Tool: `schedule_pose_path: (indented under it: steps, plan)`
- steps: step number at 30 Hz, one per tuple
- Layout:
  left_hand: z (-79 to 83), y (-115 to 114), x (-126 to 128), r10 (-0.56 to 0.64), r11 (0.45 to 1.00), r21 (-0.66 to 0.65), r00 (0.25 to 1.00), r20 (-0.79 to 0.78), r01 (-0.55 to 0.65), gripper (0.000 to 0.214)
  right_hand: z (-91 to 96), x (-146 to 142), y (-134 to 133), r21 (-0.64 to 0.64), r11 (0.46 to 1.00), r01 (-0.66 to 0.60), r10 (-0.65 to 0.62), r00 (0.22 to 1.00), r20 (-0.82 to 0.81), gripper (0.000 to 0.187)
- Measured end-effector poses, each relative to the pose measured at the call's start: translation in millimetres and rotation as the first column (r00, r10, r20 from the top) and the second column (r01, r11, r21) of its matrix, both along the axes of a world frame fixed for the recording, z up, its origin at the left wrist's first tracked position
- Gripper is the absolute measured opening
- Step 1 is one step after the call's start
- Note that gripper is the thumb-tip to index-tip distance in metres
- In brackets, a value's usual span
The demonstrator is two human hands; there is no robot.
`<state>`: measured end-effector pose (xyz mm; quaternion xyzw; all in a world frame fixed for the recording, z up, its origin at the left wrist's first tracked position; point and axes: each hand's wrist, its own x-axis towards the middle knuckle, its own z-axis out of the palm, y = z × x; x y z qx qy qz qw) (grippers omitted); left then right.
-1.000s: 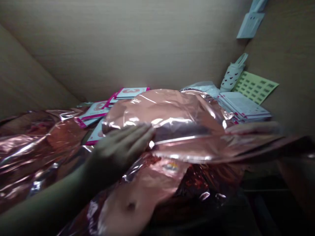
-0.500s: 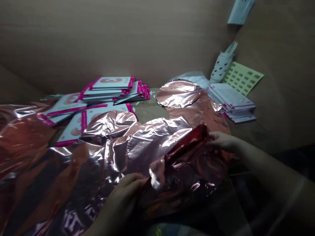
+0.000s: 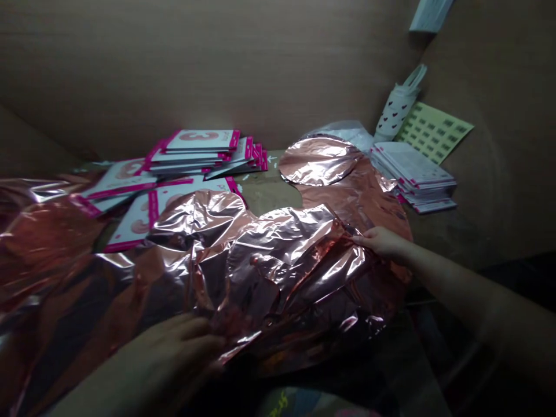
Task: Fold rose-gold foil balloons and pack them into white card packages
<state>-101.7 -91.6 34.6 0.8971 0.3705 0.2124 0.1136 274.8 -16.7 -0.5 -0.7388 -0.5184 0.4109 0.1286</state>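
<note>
A flat, shiny rose-gold foil balloon (image 3: 299, 249) lies spread in front of me, creased and catching the light. My right hand (image 3: 384, 242) pinches a fold of it at the right, thumb and fingers pressed together. Low at the left, my left hand (image 3: 178, 353) is over the near edge of the foil. Its fingers are dark and blurred, so I cannot make out whether they grip the foil. More rose-gold foil (image 3: 52, 243) spreads over the left side, and a rounded foil end (image 3: 324, 159) lies at the back.
Flat packets with pink edges and a printed 3 (image 3: 200, 139) are piled at the back left. Another packet stack (image 3: 417, 174) stands at the right, beside a yellow label sheet (image 3: 436, 132) and a white heart-patterned tumbler (image 3: 396, 110). A cardboard wall (image 3: 217, 63) rises behind.
My left hand has moved left and nearer to me. The raised, folded-back part of the foil has come down flatter, while my right hand keeps its pinch at nearly the same spot.
</note>
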Motion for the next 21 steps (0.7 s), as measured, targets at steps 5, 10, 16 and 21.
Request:
schedule_pose_path:
  steps: [5,10,16,21]
  plan:
    - [-6.6,15.7,105.4,-0.532,0.826,0.144,0.837,-0.124,0.546,0.035,2.3,-2.5,-1.4,0.001,1.0,-0.017,0.017,0.997,0.07,0.043]
    - [-55.7,36.3,131.3,-0.287,0.949,0.008,0.876,-0.387,0.314,0.054,7.2,-0.3,-5.8,0.184,0.981,-0.054,-0.001,0.958,0.288,0.048]
    - [-59.5,36.2,114.4,-0.257,0.962,-0.022,0.875,-0.411,0.272,0.068,0.3,-22.2,-13.9,0.314,0.565,-0.763,0.488,0.616,0.618,0.061]
    - [-55.2,10.5,108.7,-0.182,0.982,-0.041,0.845,-0.502,0.187,0.071,-16.5,-30.9,-8.0,0.13,0.67,-0.731,0.549,0.606,0.576,0.079]
